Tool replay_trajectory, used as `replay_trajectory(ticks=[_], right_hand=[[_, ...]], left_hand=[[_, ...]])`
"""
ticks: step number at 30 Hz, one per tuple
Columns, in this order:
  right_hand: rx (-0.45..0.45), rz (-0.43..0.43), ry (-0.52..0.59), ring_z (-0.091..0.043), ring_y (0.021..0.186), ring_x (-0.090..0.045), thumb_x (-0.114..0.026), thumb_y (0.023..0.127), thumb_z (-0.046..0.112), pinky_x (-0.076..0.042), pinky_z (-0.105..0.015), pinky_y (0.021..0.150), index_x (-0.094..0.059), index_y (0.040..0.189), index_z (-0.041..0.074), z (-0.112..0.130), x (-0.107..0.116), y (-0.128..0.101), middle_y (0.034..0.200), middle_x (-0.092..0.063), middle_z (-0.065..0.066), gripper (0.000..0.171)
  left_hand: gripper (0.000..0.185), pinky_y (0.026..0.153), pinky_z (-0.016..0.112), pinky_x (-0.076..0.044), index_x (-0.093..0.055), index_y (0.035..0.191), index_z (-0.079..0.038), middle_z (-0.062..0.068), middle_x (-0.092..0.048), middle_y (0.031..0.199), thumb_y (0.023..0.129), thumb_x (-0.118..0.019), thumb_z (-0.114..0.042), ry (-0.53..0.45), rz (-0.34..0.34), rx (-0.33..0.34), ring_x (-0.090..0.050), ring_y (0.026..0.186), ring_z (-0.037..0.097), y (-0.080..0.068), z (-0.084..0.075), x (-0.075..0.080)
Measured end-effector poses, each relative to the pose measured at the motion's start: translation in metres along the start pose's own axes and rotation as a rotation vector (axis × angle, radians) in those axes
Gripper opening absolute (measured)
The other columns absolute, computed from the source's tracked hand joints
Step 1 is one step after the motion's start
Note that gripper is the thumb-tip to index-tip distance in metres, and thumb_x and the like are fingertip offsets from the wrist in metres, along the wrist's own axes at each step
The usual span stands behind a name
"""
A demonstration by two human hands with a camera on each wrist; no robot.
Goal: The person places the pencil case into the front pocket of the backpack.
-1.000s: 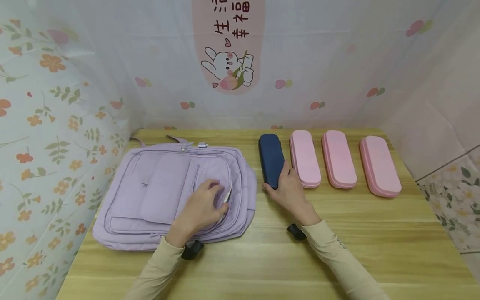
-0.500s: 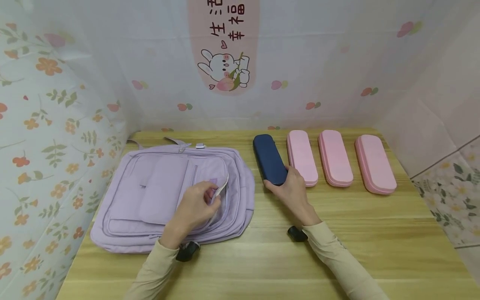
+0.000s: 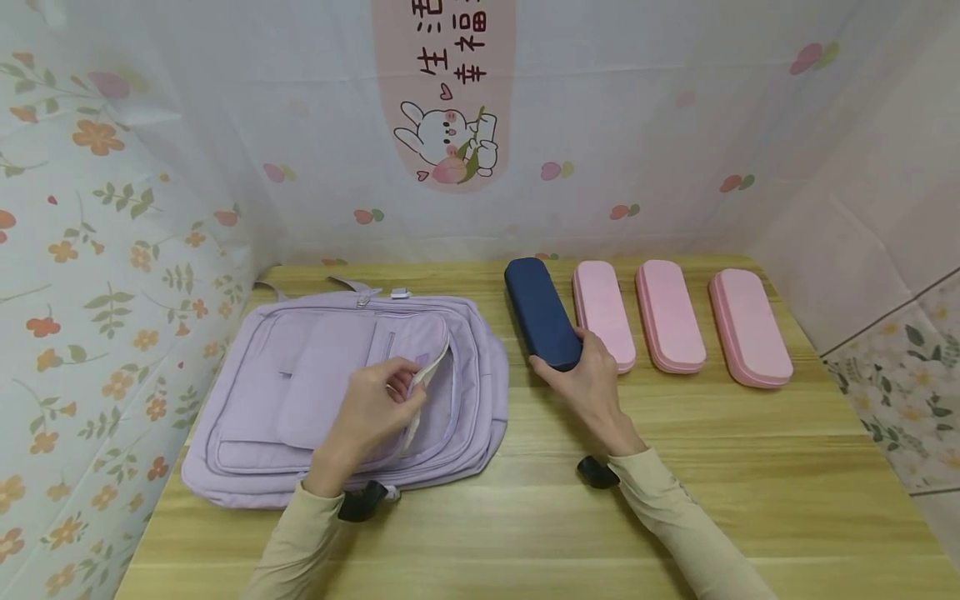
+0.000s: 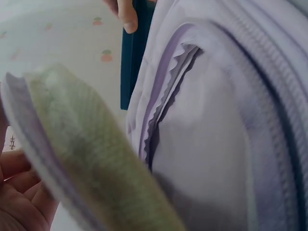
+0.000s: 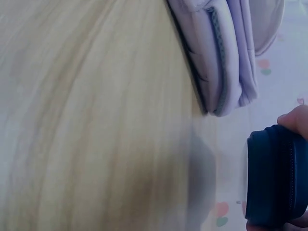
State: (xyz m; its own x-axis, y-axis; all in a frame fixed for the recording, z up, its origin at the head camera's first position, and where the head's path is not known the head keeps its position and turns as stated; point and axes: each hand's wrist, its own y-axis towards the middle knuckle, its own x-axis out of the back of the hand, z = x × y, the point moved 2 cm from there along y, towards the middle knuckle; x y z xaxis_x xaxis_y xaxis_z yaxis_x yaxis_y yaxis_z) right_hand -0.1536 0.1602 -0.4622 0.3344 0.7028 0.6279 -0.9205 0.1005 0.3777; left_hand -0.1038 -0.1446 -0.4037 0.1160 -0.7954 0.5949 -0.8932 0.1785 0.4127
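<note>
- Across the back wall hangs a pale cloth with a pink panel showing a cartoon rabbit and Chinese characters; I can make out 生 and 幸福.
- Below it, the wooden surface carries everything else.
- On its left side lies a lilac backpack, flat, front up. The left hand pinches the flap of the front pocket and holds it lifted; the left wrist view shows the flap's pale hook-and-loop strip. What the pocket holds I cannot tell.
- Three pink cases lie side by side towards the right, all closed.
- Just left of them a navy case, also closed, lies beside the backpack. The right hand grips its near end, thumb on one side, fingers on the other.
</note>
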Motion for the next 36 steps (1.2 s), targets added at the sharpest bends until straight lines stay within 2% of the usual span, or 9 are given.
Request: replay_trajectory(ticks=[11,18,22,26,31,36], right_hand=[[0.02,0.015,0.076,-0.039,0.1,-0.062,-0.088,0.07,0.038,-0.052,-0.05,0.084,-0.057,0.129,-0.008,0.024,0.005,-0.004,0.117,-0.066,-0.026,0.081],[-0.026,0.097,0.162,-0.031,0.092,-0.063,-0.088,0.072,0.041,-0.051,-0.038,0.076,-0.06,0.129,0.001,0.04,0.005,-0.002,0.111,-0.068,-0.017,0.076],[-0.036,0.138,0.2,-0.029,0.09,-0.064,-0.089,0.071,0.04,-0.051,-0.034,0.073,-0.06,0.13,0.002,0.046,0.004,-0.002,0.111,-0.069,-0.016,0.075],[0.0,0.191,0.242,-0.027,0.096,-0.067,-0.089,0.072,0.037,-0.057,-0.037,0.08,-0.059,0.131,0.002,0.047,0.001,-0.003,0.117,-0.069,-0.015,0.076],[0.093,0.288,0.303,-0.024,0.105,-0.066,-0.089,0.074,0.032,-0.06,-0.041,0.089,-0.058,0.134,0.003,0.043,-0.006,-0.007,0.121,-0.068,-0.013,0.074],[0.135,0.378,0.326,-0.023,0.109,-0.065,-0.089,0.075,0.031,-0.059,-0.043,0.091,-0.058,0.135,0.007,0.039,-0.01,-0.012,0.126,-0.067,-0.011,0.072]], left_hand=[[0.014,0.055,0.01,-0.054,-0.075,0.091,0.001,0.006,-0.068,0.07,0.078,-0.069,0.004,-0.01,-0.113,0.061,-0.061,0.062,0.004,-0.002,0.002,0.021],[0.017,0.057,0.008,-0.054,-0.076,0.093,0.001,0.009,-0.07,0.072,0.079,-0.069,0.007,-0.061,-0.22,0.098,-0.061,0.063,-0.005,-0.007,0.002,0.036],[0.018,0.057,0.008,-0.055,-0.076,0.095,0.003,0.013,-0.071,0.073,0.08,-0.068,0.009,-0.096,-0.269,0.109,-0.062,0.063,-0.008,-0.01,0.0,0.041],[0.019,0.056,0.007,-0.054,-0.076,0.097,0.003,0.015,-0.07,0.073,0.081,-0.068,0.009,-0.134,-0.339,0.131,-0.062,0.063,-0.008,-0.014,0.001,0.047],[0.019,0.055,0.008,-0.054,-0.076,0.095,0.005,0.016,-0.07,0.072,0.08,-0.066,0.01,-0.138,-0.434,0.132,-0.063,0.063,-0.008,-0.017,0.005,0.055],[0.019,0.058,0.007,-0.055,-0.076,0.096,0.006,-0.009,-0.069,0.075,0.08,-0.066,0.011,-0.163,-0.463,0.13,-0.063,0.065,-0.007,-0.018,0.009,0.062]])
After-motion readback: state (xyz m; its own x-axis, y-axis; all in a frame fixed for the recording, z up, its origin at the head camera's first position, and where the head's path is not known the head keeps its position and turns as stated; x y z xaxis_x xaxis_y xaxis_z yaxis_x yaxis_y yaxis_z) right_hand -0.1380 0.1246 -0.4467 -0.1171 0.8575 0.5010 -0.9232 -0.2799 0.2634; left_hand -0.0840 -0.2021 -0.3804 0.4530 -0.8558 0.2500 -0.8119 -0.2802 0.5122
